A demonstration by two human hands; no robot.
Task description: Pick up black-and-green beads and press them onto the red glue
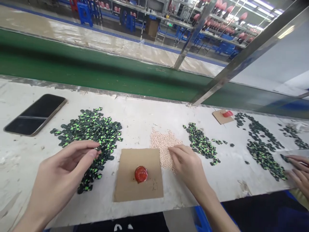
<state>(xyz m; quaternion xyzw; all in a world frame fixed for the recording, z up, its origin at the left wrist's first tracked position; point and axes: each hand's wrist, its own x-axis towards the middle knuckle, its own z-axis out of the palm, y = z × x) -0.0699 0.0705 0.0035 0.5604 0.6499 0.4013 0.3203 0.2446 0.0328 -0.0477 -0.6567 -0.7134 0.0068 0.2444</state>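
My left hand point(64, 170) is pinched at the near edge of a heap of small black-and-green parts point(90, 135), thumb and fingertips closed on one of them. My right hand point(187, 166) rests fingers-down on a pile of tiny beige beads point(161, 143), fingertips pressed together among them. Between my hands lies a brown cardboard square point(127, 190) with a blob of red paste point(141, 174) on it.
A dark phone point(36, 114) lies at the far left. A second pile of black-and-green parts point(201, 143) sits right of the beads. Another person's hands point(298, 172) work further right among more parts point(262, 151), near another cardboard piece point(219, 116). A green conveyor belt point(96, 72) runs behind.
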